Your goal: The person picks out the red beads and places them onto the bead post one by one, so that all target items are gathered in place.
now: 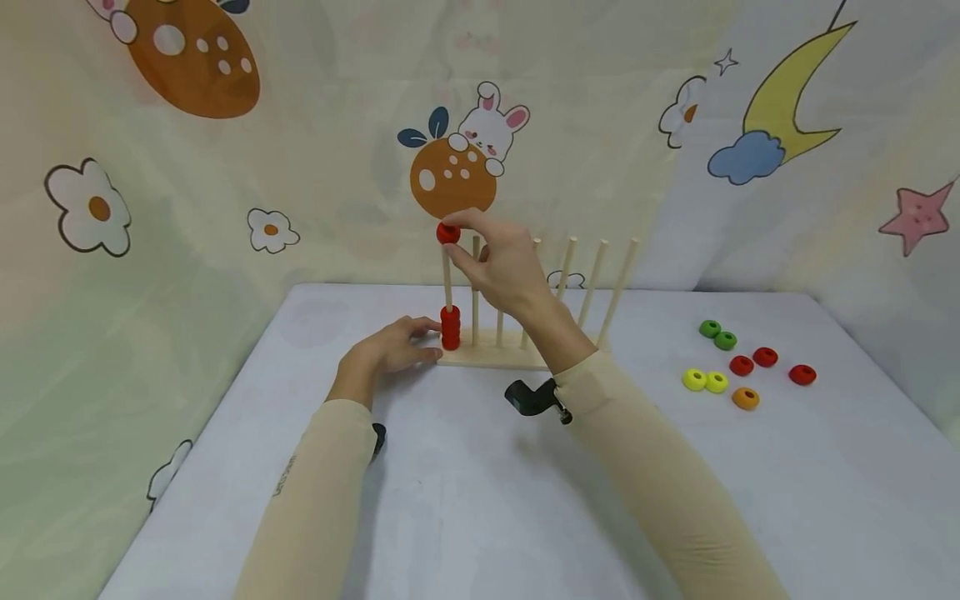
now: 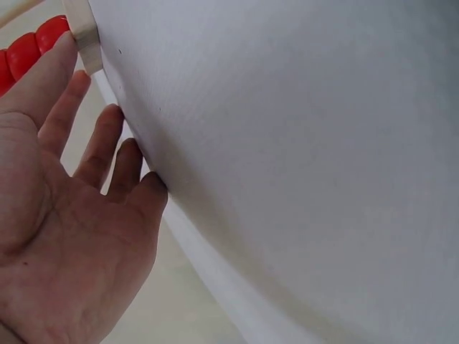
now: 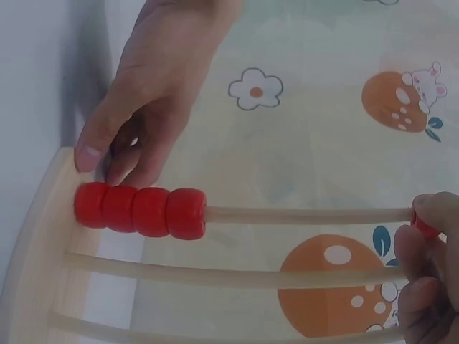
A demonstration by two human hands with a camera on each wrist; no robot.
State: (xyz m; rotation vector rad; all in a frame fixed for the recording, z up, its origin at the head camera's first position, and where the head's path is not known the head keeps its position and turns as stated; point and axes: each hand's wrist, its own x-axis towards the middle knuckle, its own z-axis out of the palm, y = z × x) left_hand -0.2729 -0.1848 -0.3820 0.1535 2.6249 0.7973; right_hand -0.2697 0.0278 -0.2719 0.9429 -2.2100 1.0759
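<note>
A wooden rack (image 1: 487,357) with a row of upright rods stands on the table. On its leftmost rod several red beads (image 1: 450,328) are stacked at the bottom, also seen in the right wrist view (image 3: 140,211). With thumb and forefinger, my right hand (image 1: 506,262) pinches another red bead (image 1: 447,233) at the top of that rod. Whether the rod passes into this bead cannot be told. My left hand (image 1: 390,346) touches the left end of the rack's base, its fingers loosely extended in the left wrist view (image 2: 79,193).
Loose beads lie on the right of the table: two green beads (image 1: 717,335), two yellow beads (image 1: 705,381), three red beads (image 1: 765,357) and an orange bead (image 1: 746,398). A printed cloth (image 1: 337,125) hangs behind the table (image 1: 450,500).
</note>
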